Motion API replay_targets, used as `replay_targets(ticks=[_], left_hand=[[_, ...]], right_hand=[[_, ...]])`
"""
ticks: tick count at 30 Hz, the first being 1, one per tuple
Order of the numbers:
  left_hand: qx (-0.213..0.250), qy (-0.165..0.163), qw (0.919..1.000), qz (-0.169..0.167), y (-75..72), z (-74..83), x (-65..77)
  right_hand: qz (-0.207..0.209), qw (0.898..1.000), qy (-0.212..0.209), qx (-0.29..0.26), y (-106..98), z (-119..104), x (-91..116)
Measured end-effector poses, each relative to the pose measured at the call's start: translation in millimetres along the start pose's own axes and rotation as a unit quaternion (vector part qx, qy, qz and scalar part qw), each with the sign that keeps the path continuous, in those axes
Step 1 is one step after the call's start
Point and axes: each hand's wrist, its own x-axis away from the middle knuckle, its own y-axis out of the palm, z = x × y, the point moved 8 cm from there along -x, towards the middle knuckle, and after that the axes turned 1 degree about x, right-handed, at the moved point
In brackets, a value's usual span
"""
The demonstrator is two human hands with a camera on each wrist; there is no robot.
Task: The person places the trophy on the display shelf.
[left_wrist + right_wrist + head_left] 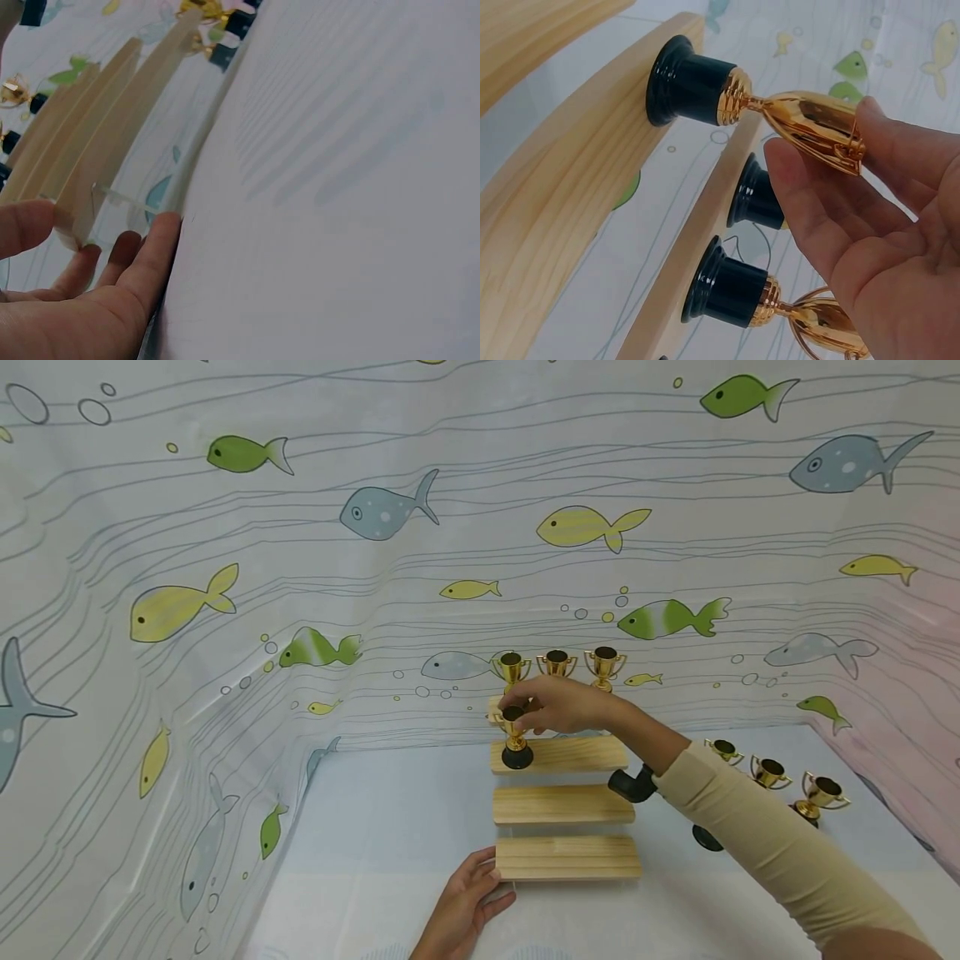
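Note:
A small gold trophy cup (515, 735) with a black base stands at the left end of the wooden display rack's (570, 756) second tier from the top. My right hand (562, 703) pinches its bowl between thumb and fingers; in the right wrist view the trophy cup's base (694, 82) meets the board. At the bottom tier (567, 858), my left hand (468, 897) grips the left end of the board. The left wrist view shows the thumb and fingers around that board's end (71, 221).
On the top tier stand three more trophy cups (604, 667), partly behind my right hand. Several others (821, 793) stand on the white surface to the right, partly hidden by my right sleeve (780, 843). A fish-patterned sheet (480, 552) covers the walls.

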Motion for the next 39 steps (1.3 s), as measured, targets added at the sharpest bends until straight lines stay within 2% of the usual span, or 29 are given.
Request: replay_targets(ticks=[8, 23, 29, 32, 39], left_hand=[[0.001, -0.003, 1.0, 0.001, 2.1, 0.4, -1.2], [-0.006, 0.001, 0.9998, -0.017, 6.1, -1.6, -2.3], [-0.009, -0.003, 0.9999, -0.009, 6.5, 0.1, -1.2], [-0.015, -0.006, 0.9999, 0.003, 2.8, 1.1, 0.8], [-0.011, -0.018, 0.9997, -0.008, 0.1, -2.8, 1.9]], right_hand=[[0.003, 1.0, -0.003, 0.0, -2, -1, 2], [0.001, 1.0, 0.005, -0.012, -5, 3, 9], [0.015, 0.999, -0.006, 0.029, -20, 0, 30], [0.016, 0.999, -0.016, 0.029, -26, -3, 45], [0.039, 0.998, 0.027, 0.045, -35, 16, 91]])
